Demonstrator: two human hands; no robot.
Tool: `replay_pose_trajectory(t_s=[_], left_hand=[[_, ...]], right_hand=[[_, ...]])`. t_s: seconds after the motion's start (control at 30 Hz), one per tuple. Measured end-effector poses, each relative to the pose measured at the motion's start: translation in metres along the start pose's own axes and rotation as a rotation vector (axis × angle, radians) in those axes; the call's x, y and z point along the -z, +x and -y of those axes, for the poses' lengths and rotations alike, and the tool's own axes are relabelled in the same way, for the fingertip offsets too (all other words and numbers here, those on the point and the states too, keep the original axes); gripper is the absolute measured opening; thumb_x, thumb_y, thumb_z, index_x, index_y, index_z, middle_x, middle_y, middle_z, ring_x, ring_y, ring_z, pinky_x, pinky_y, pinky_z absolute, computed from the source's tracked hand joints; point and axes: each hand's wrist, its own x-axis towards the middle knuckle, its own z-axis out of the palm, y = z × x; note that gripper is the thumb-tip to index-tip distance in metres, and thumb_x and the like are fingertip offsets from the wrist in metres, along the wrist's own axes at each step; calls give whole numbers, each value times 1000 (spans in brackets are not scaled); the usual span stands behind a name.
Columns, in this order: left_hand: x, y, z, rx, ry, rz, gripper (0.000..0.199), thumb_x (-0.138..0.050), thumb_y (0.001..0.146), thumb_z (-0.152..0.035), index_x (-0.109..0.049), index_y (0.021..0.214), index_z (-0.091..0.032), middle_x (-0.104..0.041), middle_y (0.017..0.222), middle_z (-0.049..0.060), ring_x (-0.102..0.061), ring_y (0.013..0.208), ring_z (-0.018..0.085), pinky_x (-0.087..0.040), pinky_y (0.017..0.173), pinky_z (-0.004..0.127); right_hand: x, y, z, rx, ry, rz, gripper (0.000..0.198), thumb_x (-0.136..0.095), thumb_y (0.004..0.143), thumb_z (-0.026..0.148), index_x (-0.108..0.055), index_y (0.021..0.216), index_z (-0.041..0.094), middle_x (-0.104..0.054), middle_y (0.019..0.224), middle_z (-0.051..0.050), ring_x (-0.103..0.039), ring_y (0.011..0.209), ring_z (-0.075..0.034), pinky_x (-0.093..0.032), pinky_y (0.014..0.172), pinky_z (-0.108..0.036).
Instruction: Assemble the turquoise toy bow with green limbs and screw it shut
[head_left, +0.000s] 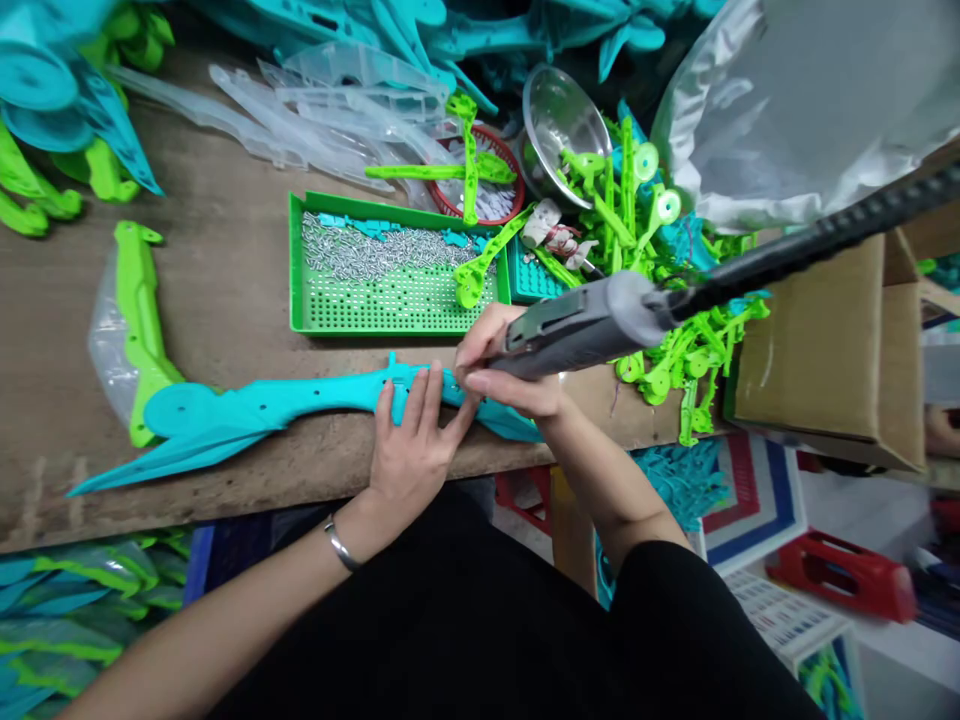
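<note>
A long teal plastic toy weapon piece lies along the front of the bench, its pointed end to the left. My left hand rests on it with fingers stretched out, pressing it down. My right hand is closed around the lower end of a grey electric screwdriver, whose tip points down at the teal piece beside my left fingers. The bit itself is hidden by my fingers. At the teal piece's left end, a lime green angled part with a clear panel touches or overlaps it.
A green tray of screws and small teal parts stands behind my hands. Further back are clear plastic parts, a red basket and a metal bowl. Lime green parts and a cardboard box crowd the right. A black cable crosses above.
</note>
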Motion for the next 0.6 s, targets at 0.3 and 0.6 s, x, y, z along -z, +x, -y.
replay_pose_trajectory(t_s=[0.3, 0.6], left_hand=[[4, 3, -1, -2, 51, 40, 60, -62, 92, -20, -45, 148, -30, -37, 156, 22, -50, 137, 35, -27, 117, 64], [1, 3, -1, 17, 11, 28, 54, -61, 92, -20, -50, 145, -26, -41, 153, 23, -52, 135, 37, -27, 116, 65]], right_hand=[[30, 33, -23, 92, -37, -683, 27, -68, 82, 52, -59, 80, 26, -42, 53, 8, -46, 45, -10, -44, 51, -28], [31, 38, -43, -3, -54, -720, 41, -69, 75, 64, -55, 80, 26, -43, 53, 9, -46, 44, -11, -42, 49, -29]])
